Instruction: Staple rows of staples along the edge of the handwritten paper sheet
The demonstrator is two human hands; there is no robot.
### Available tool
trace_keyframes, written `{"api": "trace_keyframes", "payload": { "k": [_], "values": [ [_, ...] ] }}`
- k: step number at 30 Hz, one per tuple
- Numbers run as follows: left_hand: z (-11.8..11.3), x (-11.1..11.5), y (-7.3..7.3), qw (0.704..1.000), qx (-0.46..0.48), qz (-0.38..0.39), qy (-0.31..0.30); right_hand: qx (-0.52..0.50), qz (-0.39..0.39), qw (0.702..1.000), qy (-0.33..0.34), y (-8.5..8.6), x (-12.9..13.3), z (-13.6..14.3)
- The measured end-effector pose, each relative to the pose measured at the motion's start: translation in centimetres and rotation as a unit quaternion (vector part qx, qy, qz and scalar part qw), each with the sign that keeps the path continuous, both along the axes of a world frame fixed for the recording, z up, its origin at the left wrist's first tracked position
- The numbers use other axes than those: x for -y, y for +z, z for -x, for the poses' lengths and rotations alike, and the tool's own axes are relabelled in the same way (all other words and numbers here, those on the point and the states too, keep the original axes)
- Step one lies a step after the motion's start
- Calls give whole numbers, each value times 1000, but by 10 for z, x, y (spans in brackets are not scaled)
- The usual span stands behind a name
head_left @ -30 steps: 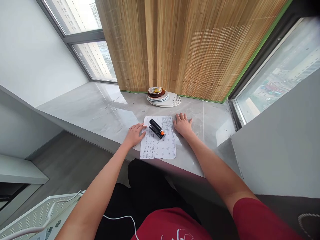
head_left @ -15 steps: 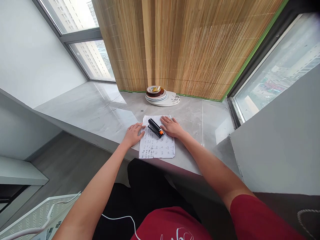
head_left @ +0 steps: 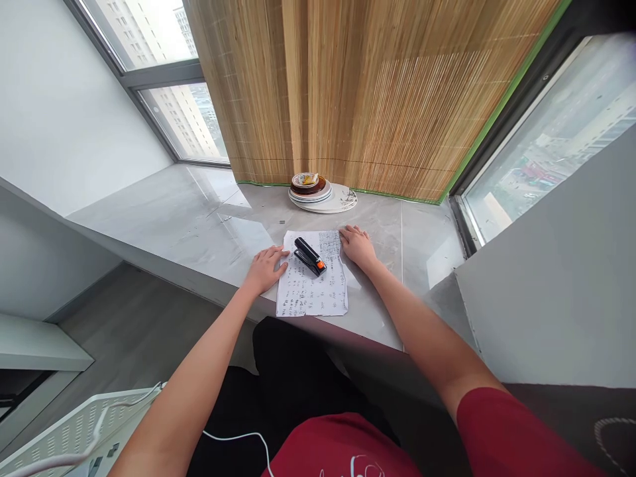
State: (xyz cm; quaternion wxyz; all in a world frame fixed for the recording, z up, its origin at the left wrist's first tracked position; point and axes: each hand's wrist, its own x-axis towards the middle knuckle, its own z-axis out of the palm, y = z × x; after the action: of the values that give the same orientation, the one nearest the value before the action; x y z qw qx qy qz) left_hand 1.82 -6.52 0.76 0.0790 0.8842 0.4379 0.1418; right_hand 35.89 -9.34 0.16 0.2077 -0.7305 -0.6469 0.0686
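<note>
Handwritten sheets of paper [head_left: 318,291] lie on the grey ledge, their near edge reaching just over its front. On top of them rests a black stapler [head_left: 310,256] with an orange patch at its near end, set diagonally. My left hand [head_left: 267,268] lies flat at the paper's left edge, fingers stretched and thumb pointing toward the stapler. At the top right corner of the paper is my right hand [head_left: 358,246], fingertips down on the corner and the ledge, fingers slightly bent and apart. Neither hand touches the stapler.
A stack of plates [head_left: 322,197] stands at the back of the marble-patterned ledge [head_left: 199,218], before a bamboo blind [head_left: 348,99]. Windows flank it. Down at the left is a white perforated basket [head_left: 74,424] with a white cable [head_left: 94,430].
My right hand has slid right, off the middle of the paper to its top right corner, uncovering dense writing. My left hand and the stapler stay put.
</note>
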Motion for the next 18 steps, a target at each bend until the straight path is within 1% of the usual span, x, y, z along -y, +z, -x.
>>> {"api": "trace_keyframes", "payload": {
  "k": [4, 8, 15, 18],
  "values": [
    [0, 0, 0, 1000, 4, -1, -1, -56, -37, 998, -10, -2, -3, -6],
    [0, 0, 1, 1000, 3, 2, 0, -98, -58, 993, -20, -3, -3, -10],
    [0, 1, 2, 1000, 1, 2, -1, -122, -72, 989, -31, -1, -1, -8],
    [0, 0, 2, 1000, 0, -1, -2, -142, -110, 983, -36, 2, 2, -4]
  ]
}}
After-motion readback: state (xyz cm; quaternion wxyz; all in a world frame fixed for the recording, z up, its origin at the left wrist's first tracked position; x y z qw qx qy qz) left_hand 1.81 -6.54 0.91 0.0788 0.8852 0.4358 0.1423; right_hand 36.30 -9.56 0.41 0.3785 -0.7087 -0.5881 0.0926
